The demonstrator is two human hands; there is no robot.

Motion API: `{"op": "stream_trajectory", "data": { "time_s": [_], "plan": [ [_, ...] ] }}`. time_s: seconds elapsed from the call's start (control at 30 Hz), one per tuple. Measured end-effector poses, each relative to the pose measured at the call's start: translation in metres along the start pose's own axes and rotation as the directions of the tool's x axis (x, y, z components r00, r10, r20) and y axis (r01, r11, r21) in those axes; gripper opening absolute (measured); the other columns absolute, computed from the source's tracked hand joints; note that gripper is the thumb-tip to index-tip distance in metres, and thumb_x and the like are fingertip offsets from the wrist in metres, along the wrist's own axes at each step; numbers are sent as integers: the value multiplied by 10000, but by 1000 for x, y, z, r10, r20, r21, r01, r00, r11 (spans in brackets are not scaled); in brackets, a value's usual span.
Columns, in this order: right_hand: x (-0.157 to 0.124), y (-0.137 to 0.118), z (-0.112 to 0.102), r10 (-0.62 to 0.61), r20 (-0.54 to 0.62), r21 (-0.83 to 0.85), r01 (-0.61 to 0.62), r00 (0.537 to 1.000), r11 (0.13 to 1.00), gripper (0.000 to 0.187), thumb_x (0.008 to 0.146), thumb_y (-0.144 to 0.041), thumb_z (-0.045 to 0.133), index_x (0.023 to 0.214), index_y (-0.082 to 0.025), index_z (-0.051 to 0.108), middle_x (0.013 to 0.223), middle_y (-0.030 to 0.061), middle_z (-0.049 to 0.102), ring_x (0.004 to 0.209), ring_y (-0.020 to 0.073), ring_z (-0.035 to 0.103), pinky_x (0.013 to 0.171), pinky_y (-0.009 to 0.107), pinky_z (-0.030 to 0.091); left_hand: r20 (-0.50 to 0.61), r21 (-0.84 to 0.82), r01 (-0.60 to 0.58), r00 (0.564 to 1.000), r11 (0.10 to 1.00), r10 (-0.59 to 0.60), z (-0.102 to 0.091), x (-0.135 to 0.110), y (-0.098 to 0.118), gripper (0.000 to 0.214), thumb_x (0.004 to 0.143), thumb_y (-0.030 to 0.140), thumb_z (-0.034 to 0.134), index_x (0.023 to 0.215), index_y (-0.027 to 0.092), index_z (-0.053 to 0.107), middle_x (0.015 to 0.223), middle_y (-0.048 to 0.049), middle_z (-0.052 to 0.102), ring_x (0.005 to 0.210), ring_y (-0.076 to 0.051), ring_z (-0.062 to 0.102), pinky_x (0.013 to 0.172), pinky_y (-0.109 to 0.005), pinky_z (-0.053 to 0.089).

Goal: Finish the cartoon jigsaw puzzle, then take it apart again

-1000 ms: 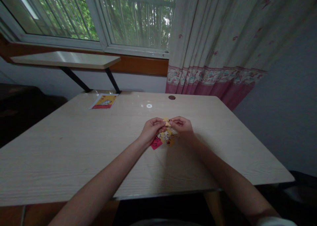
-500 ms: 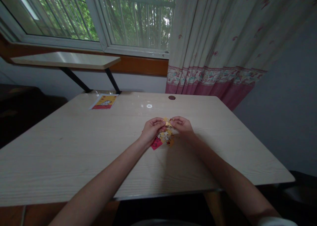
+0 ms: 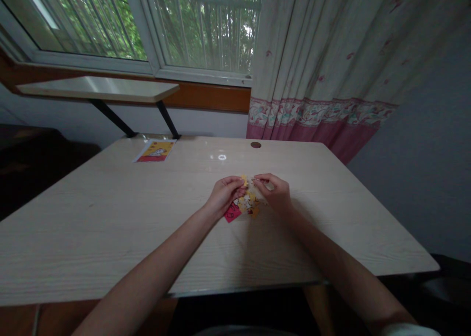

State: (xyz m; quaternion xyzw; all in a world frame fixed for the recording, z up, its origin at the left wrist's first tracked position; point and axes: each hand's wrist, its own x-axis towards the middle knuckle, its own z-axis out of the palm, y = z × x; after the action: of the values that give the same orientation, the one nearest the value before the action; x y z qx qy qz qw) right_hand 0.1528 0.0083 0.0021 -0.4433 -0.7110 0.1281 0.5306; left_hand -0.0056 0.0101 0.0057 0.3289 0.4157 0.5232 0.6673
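Note:
Over the middle of the table, my left hand (image 3: 226,193) is closed, with a yellow jigsaw puzzle piece (image 3: 244,180) pinched between thumb and fingertips. My right hand (image 3: 275,191) faces it a short gap away, its thumb and forefinger pressed together on a small puzzle piece (image 3: 254,180), seen nearly edge-on. Just below both hands lies a partly joined patch of yellow and white puzzle pieces (image 3: 250,204). A red section (image 3: 232,212) with dark lines adjoins it at the lower left, partly covered by my left hand.
A yellow and red printed picture (image 3: 155,151) in a clear sleeve lies at the table's back left. Above it, a raised shelf (image 3: 106,91) stands on black supports. The pale wooden table (image 3: 154,243) has a round brown cable cap (image 3: 255,144) near its back edge.
My hands were together on yellow pieces; now they are slightly apart. The right hand has drawn back a little to the right with a piece, while the left stays almost in place.

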Motion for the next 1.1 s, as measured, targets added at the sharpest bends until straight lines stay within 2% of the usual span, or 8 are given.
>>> {"op": "stream_trajectory", "data": {
  "time_s": [0.2,0.3,0.43,0.53,0.83,0.9,0.97,1.1],
  "plan": [
    [4,15,1,250,123,142,-266,960,953,253,784,-338,530,880,-161,683,853,53,698,706,141,632,637,224,495,40,248,-159,987,956,153,-4,6,-10,201,595,254,697,713,110,620,502,18,584,410,-64,487,439,-166,379],
    [4,23,1,298,228,68,-320,927,945,275,784,-347,526,890,-151,687,776,50,698,655,142,623,588,219,472,47,328,-204,979,922,200,-7,9,-13,211,610,279,678,733,118,619,499,22,571,424,-78,491,440,-177,372],
    [5,22,-3,236,343,-196,-176,909,965,240,782,-331,535,815,-167,707,686,44,674,610,140,579,588,238,426,77,389,-244,969,888,233,-10,12,-16,208,640,289,658,754,121,618,504,25,557,447,-83,489,454,-182,372],
    [6,15,-5,140,345,-201,-73,928,977,249,806,-335,508,811,-183,704,697,39,656,635,129,554,604,231,407,123,432,-279,960,858,250,-9,10,-15,220,650,304,659,761,115,638,524,21,559,458,-81,481,462,-188,368],
    [4,21,0,179,193,-103,-161,965,982,217,792,-340,527,781,-171,662,625,2,602,559,105,501,553,212,395,140,376,-308,951,874,276,-7,6,-9,298,635,301,681,864,120,621,537,30,562,461,-86,498,483,-198,388],
    [6,26,-3,129,253,-165,-89,959,982,198,803,-306,520,777,-173,664,661,15,616,612,118,522,606,229,409,192,487,-360,933,796,305,-11,9,-7,238,682,311,640,826,122,630,621,-16,617,538,-119,552,530,-225,426],
    [6,30,-6,59,362,-212,20,930,977,187,809,-292,524,832,-180,672,762,38,643,728,142,549,705,262,420,297,621,-440,898,649,324,-17,11,-2,235,752,316,567,874,130,646,783,-68,663,680,-159,598,629,-266,461],
    [-2,29,-5,-63,555,-209,213,830,954,365,782,-380,582,1111,-223,599,1102,80,591,984,197,514,873,345,377,504,812,-567,802,140,322,-32,12,18,277,819,299,474,986,153,641,995,-102,627,939,-211,556,863,-340,404]
  ]
}}
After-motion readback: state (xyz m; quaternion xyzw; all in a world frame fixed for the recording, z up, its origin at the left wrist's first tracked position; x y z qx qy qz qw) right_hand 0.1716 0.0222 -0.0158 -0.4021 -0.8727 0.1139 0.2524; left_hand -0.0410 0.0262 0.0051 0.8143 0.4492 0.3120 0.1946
